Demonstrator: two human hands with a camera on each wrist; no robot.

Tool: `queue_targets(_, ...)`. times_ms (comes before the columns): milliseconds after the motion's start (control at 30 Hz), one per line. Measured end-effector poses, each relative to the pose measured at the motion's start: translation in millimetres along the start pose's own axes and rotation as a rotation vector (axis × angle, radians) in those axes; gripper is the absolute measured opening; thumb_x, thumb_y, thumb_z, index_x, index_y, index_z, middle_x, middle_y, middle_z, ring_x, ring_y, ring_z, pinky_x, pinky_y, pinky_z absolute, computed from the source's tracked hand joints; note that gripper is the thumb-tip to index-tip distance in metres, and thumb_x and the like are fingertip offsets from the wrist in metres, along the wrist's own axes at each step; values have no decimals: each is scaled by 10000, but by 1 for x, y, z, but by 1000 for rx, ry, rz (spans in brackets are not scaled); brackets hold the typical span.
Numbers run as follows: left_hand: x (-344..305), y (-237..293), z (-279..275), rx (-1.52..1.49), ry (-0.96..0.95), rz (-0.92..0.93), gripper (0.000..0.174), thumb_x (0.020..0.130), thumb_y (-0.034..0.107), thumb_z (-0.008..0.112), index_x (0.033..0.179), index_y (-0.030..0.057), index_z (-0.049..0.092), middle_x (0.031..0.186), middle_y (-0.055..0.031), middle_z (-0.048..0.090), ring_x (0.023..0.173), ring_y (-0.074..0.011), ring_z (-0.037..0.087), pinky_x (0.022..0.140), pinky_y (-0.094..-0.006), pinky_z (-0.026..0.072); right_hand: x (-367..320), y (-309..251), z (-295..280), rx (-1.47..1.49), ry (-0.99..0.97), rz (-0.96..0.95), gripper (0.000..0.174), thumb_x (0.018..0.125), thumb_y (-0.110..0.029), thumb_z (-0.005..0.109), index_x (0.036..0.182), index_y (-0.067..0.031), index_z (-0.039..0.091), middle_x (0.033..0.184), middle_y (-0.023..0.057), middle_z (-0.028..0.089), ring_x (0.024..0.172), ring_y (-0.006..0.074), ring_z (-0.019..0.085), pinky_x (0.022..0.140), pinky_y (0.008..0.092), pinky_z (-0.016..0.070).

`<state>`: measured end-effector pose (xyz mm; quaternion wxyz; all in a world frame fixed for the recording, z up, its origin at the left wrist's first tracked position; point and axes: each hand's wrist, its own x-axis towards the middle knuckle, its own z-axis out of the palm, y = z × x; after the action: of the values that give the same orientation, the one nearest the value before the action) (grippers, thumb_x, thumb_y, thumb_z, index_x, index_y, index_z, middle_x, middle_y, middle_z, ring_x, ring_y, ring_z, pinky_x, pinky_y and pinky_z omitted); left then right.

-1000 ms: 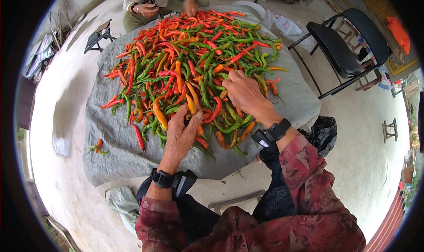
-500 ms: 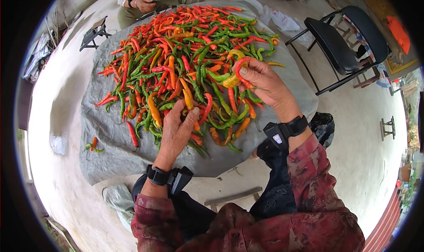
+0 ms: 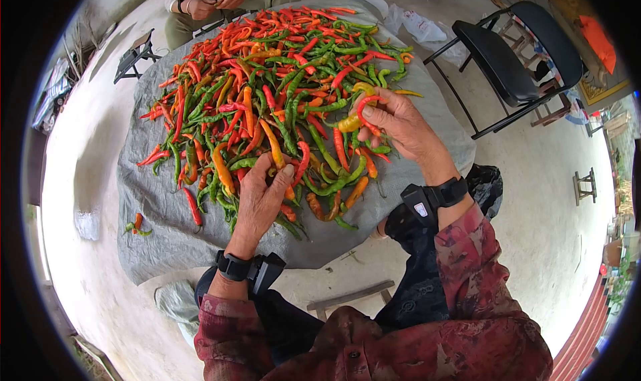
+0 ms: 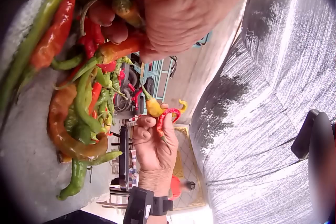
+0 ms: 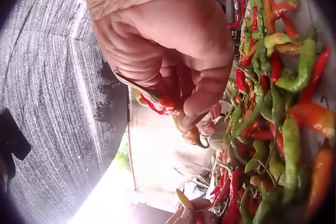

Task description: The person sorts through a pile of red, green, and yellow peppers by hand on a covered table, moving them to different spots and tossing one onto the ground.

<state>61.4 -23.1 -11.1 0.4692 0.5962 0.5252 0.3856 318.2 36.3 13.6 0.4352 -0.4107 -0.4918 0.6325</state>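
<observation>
A heap of red, green and orange chili peppers (image 3: pixel 220 100) covers much of a grey sheet (image 3: pixel 157 231) spread in front of me. At the heap's right side, my right hand (image 3: pixel 405 128) holds a curved red chili pepper (image 4: pixel 166 120) and a yellow chili pepper (image 3: pixel 347 124) between thumb and fingers, raised above the sheet in the left wrist view. My left hand (image 3: pixel 259 197) is at the near edge of the heap, thumb and fingers closed on an orange chili pepper (image 3: pixel 272 144); its lower end is partly hidden by the fingers.
Across the heap sits another person, whose hands (image 3: pixel 212 4) are together. A black folding chair (image 3: pixel 497 60) stands at the right, with a white plastic bag (image 3: pixel 422 27) near it. Small stools (image 3: pixel 135 55) stand on the floor. A few loose peppers (image 3: pixel 137 226) lie at the sheet's left.
My right hand has come up from the heap and right, now with red and yellow chili peppers in it. My left hand stays at the near edge. The other person's hands have come together.
</observation>
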Motion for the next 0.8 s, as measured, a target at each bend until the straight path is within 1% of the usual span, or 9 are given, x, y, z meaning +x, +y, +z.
queue_targets(200, 1, -4, 2, 6, 10, 31, 234, 906, 195, 569, 1013, -13, 566, 801, -38, 601, 708, -88, 526, 649, -251, 439, 1, -3, -6, -73, -186, 192, 189, 874, -215, 620, 942, -43, 579, 794, 23, 595, 616, 68, 556, 489, 194, 443)
queue_targets(367, 0, -1, 1, -1, 2, -2, 227, 902, 180, 568, 1015, -17, 566, 808, -43, 604, 723, -87, 525, 661, -249, 441, 31, 5, -10, 169, -50, 18, 176, 897, -227, 595, 886, -56, 556, 836, 42, 597, 721, 108, 593, 626, 243, 494)
queue_targets(467, 0, -3, 1, -1, 5, 4, 227, 901, 176, 566, 1016, -19, 566, 814, -48, 609, 729, -92, 534, 665, -252, 445, 50, 13, -12, 325, 196, -177, 399, 908, -183, 573, 1231, 33, 482, 1013, 109, 570, 935, 188, 605, 782, 306, 520)
queue_targets(500, -1, -1, 0, 2, 7, 6, 227, 901, 176, 566, 1016, -19, 566, 814, -48, 609, 729, -92, 534, 665, -252, 445, 50, 16, -10, 326, 194, -180, 399, 908, -183, 573, 1231, 33, 482, 1013, 109, 570, 935, 188, 605, 782, 306, 520)
queue_targets(567, -1, 0, -1, -7, 3, -25, 232, 901, 176, 567, 1019, -24, 564, 819, -55, 614, 742, -100, 548, 670, -258, 451, 48, 24, -4, 78, 315, -104, 523, 908, -166, 560, 1341, 51, 363, 1004, 132, 578, 875, 208, 615, 776, 321, 530)
queue_targets(633, -1, 2, -3, -3, 9, -17, 233, 901, 175, 567, 1018, -27, 564, 823, -60, 616, 747, -104, 554, 672, -261, 453, 46, 20, 1, -9, 242, -80, 413, 897, -150, 558, 1252, 44, 477, 983, 119, 599, 816, 174, 620, 716, 300, 535)
queue_targets(733, -3, 1, -5, -2, 13, -9, 238, 900, 173, 567, 1016, -35, 562, 827, -69, 617, 748, -110, 560, 672, -263, 455, 31, 11, 13, -763, 52, -4, 191, 843, -123, 585, 997, -17, 627, 878, 82, 618, 786, 152, 620, 669, 317, 508)
queue_targets(767, -3, 1, -5, -6, 10, -6, 241, 899, 172, 567, 1014, -40, 561, 827, -73, 616, 745, -112, 560, 670, -262, 455, 28, 15, 13, -763, 50, -3, 191, 843, -123, 585, 997, -17, 627, 878, 82, 618, 786, 152, 620, 669, 317, 508)
queue_targets(800, -4, 0, -5, -7, 10, -7, 241, 899, 172, 567, 1014, -40, 561, 827, -73, 616, 745, -112, 560, 670, -262, 455, 25, 20, 14, -1019, -82, -176, 187, 828, -115, 588, 989, -28, 627, 874, 93, 612, 819, 186, 615, 703, 336, 499)
